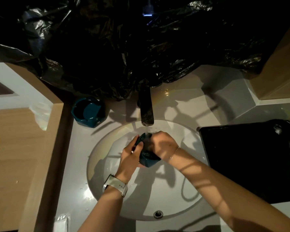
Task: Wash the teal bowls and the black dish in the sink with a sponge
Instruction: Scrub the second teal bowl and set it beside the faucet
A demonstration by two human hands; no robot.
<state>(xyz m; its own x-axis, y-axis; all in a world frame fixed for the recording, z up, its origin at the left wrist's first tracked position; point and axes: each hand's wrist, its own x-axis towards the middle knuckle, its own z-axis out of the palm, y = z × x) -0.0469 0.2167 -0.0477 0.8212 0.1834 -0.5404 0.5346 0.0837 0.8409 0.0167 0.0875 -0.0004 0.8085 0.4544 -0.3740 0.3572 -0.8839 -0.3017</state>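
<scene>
Teal bowl (pixel 147 160) sits at the sink's (pixel 174 206) centre, under the tap's (pixel 146 108) running water. Left hand (pixel 131 154) grips its 9 o'clock side; right hand (pixel 164 144) curls into it from 3 o'clock, its contents hidden. Second teal bowl (pixel 88 112) at 10 o'clock; black dish (pixel 248 161) at 3 o'clock.
</scene>
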